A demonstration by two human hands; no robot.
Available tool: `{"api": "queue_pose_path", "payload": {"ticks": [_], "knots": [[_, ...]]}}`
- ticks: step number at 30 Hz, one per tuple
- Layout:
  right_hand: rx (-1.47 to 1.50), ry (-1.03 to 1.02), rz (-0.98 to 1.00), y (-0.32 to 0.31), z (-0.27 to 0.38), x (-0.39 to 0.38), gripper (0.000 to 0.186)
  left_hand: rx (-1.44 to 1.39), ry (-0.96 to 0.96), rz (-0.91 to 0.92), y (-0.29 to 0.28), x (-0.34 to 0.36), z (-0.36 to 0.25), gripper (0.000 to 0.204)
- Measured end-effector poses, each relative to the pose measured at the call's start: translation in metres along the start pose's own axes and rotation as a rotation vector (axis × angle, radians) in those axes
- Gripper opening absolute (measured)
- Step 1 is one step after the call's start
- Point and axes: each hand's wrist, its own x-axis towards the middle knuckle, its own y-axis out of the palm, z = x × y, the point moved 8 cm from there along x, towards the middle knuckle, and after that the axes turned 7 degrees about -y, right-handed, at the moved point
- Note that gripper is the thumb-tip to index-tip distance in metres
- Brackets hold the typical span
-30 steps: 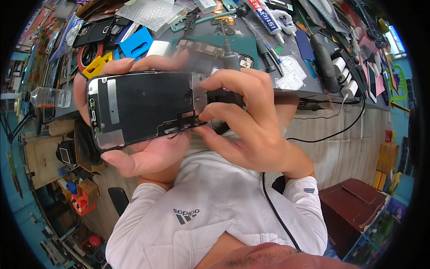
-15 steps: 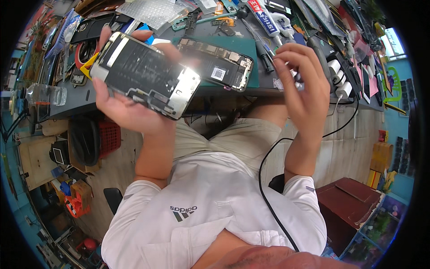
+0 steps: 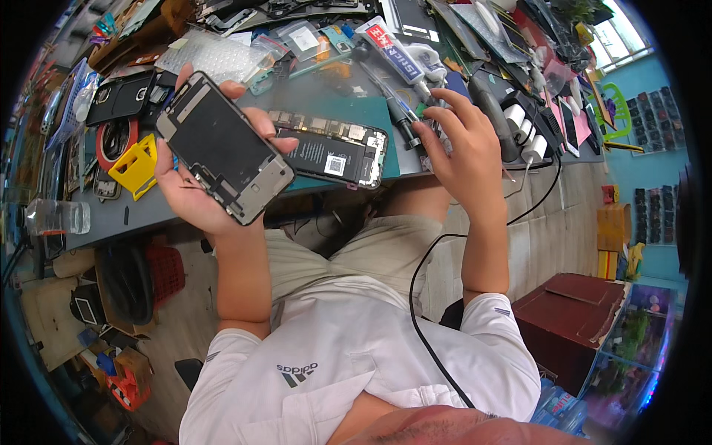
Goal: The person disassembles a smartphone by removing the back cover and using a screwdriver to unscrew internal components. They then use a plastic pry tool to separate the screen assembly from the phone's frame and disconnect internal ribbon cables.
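My left hand (image 3: pixel 194 206) is wrapped round the edges of a phone screen assembly (image 3: pixel 219 144), its dark metal-backed inner side turned up and tilted. Beside it, an opened phone body (image 3: pixel 315 154) lies on a green mat (image 3: pixel 380 111); its battery and circuit board are exposed. The fingertips of my left hand reach over the near end of that phone body. My right hand (image 3: pixel 473 159) hovers over the table to the right, thumb and fingers curved and apart, with nothing visible in them. Closest to its thumb is a slim screwdriver (image 3: pixel 404 122).
A white-and-blue glue tube (image 3: pixel 393 53) lies beyond my right hand. White plugs (image 3: pixel 523 126) fill a power strip at right. A yellow holder (image 3: pixel 135 167), a red tape ring (image 3: pixel 111 141) and bubble wrap (image 3: pixel 215 59) lie left. A black cable (image 3: pixel 421 278) crosses my front.
The screen assembly has turned to a steeper slant and lost its bright glare. My right hand has come lower, nearer the screwdriver. The whole view has shifted slightly.
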Motion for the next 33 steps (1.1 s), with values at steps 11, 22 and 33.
{"api": "queue_pose_path", "payload": {"ticks": [11,22,33], "knots": [[0.018,-0.035,0.127,-0.010,0.030,-0.006,0.021,-0.043,0.059,-0.067,-0.005,-0.008,-0.001,0.076],[-0.060,-0.085,0.138,-0.009,0.028,-0.003,0.025,-0.133,0.083,-0.048,-0.009,-0.014,-0.005,0.075],[-0.079,-0.027,0.078,-0.017,0.022,-0.003,0.027,-0.124,0.060,-0.078,-0.007,-0.014,-0.004,0.076]]}}
